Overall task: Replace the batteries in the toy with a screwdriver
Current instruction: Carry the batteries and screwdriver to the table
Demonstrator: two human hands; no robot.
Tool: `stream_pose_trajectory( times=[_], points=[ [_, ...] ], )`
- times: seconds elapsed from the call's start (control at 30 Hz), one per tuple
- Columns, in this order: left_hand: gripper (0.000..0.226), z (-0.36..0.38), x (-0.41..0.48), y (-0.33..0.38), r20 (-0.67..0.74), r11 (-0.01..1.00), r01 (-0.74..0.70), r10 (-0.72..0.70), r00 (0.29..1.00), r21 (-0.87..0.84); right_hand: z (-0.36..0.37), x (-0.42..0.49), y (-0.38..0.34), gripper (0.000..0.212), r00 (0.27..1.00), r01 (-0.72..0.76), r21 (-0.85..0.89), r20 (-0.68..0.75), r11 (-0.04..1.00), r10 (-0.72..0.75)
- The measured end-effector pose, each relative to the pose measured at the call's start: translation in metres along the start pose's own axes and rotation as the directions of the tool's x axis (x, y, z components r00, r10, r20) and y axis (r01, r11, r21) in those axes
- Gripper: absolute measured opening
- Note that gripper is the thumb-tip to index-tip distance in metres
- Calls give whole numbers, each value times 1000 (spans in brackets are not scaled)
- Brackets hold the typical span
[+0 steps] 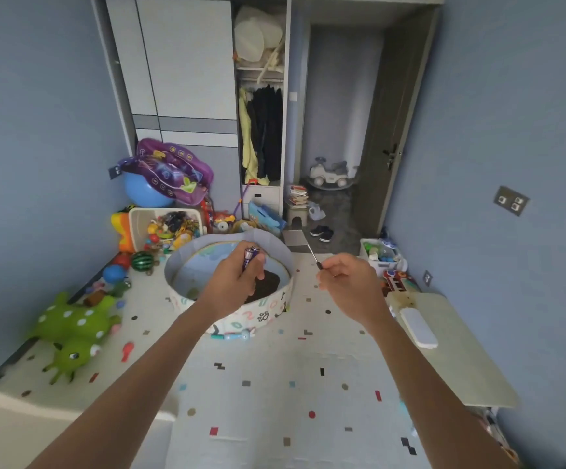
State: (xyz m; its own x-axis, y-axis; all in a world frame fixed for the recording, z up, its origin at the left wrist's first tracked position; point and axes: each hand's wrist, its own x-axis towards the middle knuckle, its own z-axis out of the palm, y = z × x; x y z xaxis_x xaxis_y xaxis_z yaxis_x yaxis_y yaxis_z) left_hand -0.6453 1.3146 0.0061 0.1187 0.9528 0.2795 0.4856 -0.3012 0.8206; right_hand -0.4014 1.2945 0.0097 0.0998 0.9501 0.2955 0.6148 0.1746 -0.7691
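- Left hand [241, 279] is gripping two purple cylindrical batteries [250, 257]; fingers [257, 270] are curling tight round their lower halves, metal ends sticking up above the fist.
- Right hand [349, 277] is pinching the black handle of a thin metal-shafted screwdriver [312, 254], shaft pointing up and away.
- Both hands are hovering, well apart, over the round fabric-walled play pen [285, 255] on the speckled floor mat [274, 384].

The left hand [237, 280] hides the lower ends of the batteries [250, 257]. The screwdriver [314, 257] tip, pointing to eleven o'clock, is too small to read.
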Motion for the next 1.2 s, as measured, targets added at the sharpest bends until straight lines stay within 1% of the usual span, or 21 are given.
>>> stream_pose_trajectory(
  times=[0.07, 0.13, 0.27, 0.37, 0.47, 0.53, 0.7, 0.87, 0.93, 1.0, 1.07, 1.13, 1.2],
  points=[
    [27, 6, 65, -18, 13, 999, -29, 29, 999, 30, 12, 58, 12, 11, 1000, 8, -28, -5, 1000, -8],
    [29, 13, 129, -32, 33, 998, -39, 37, 999, 55, 19, 115, 24, 11, 1000, -23, -27, -8, 999, 22],
    [19, 37, 251, -45, 102, 992, -118, 112, 988, 52, 33, 221, 62, 12, 999, -53, -34, -1, 998, 53],
    [20, 67, 336, -52, 149, 992, -124, 118, 982, 34, 36, 291, 91, 11, 994, -105, 8, -15, 994, 105],
    [25, 103, 417, -64, 154, 993, -113, 109, 982, 16, 34, 368, 126, 6, 991, -134, 30, -20, 991, 135],
    [28, 130, 470, -73, 151, 995, -101, 100, 983, -1, 32, 424, 155, 7, 992, -122, 42, -34, 992, 124],
    [24, 200, 597, -85, 145, 998, -67, 68, 987, -18, 14, 556, 227, 9, 992, -102, 123, -64, 987, 110],
    [20, 295, 719, -67, 284, 994, -62, 87, 955, -94, -39, 647, 307, 11, 972, -154, 180, -146, 972, 181],
    [16, 346, 761, -52, 347, 985, -111, 150, 926, -128, -68, 667, 340, 10, 945, -193, 195, -228, 962, 236],
    [12, 402, 797, -31, 428, 971, -168, 228, 875, -172, -102, 679, 373, 8, 899, -244, 214, -315, 946, 303],
    [14, 461, 827, -7, 487, 948, -225, 310, 816, -226, -137, 685, 406, 8, 844, -307, 189, -400, 933, 358],
    [11, 518, 850, 16, 541, 916, -286, 397, 741, -281, -170, 687, 436, 9, 779, -375, 176, -472, 910, 412],
    [11, 575, 868, 36, 611, 887, -303, 461, 644, -349, -199, 685, 462, 11, 706, -436, 191, -534, 879, 466]
  ],
)
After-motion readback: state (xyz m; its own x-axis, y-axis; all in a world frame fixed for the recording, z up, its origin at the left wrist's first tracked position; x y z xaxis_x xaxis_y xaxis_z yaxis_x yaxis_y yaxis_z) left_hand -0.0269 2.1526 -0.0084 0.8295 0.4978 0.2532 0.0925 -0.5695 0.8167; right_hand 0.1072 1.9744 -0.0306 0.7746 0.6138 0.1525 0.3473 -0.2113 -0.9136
